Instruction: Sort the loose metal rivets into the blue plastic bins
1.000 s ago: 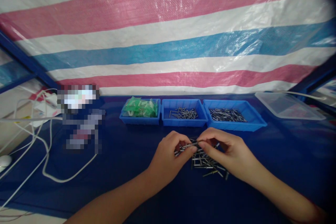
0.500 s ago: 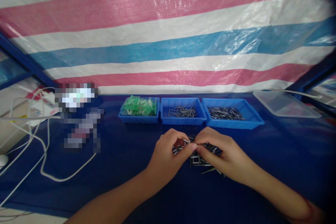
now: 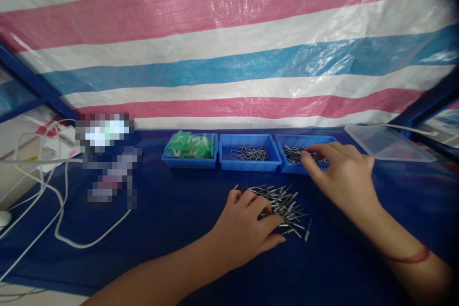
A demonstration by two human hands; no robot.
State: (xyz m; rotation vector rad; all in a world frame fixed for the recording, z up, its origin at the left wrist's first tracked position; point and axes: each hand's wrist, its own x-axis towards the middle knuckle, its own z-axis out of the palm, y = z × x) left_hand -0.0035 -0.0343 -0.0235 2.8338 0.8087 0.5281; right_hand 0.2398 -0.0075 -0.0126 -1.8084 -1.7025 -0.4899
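Observation:
A loose pile of blind rivets (image 3: 287, 205), thin metal pins with thicker sleeves, lies on the dark blue table. My left hand (image 3: 244, 224) rests at the pile's left side. Its fingers are spread and bent over the rivets, with thumb and forefinger apart. Over the right blue bin (image 3: 290, 167) hangs my right hand (image 3: 344, 172), its fingers curved and a gap between thumb and forefinger. No rivet can be made out in it. Rivets lie in that bin, partly hidden by the hand. The middle blue bin (image 3: 247, 165) holds a smaller heap of rivets (image 3: 253, 153).
The left blue bin (image 3: 190, 162) holds green-tinted plastic packets (image 3: 190, 144). A clear plastic lid (image 3: 390, 143) lies at the back right. White cables (image 3: 86, 246) run across the table's left side, near blurred-out items. A striped sheet (image 3: 229, 67) hangs behind.
My hands, together over the pile before, have parted. The right has moved right and away to the right bin. The left has lowered and opened over the rivets, and more of the pile shows.

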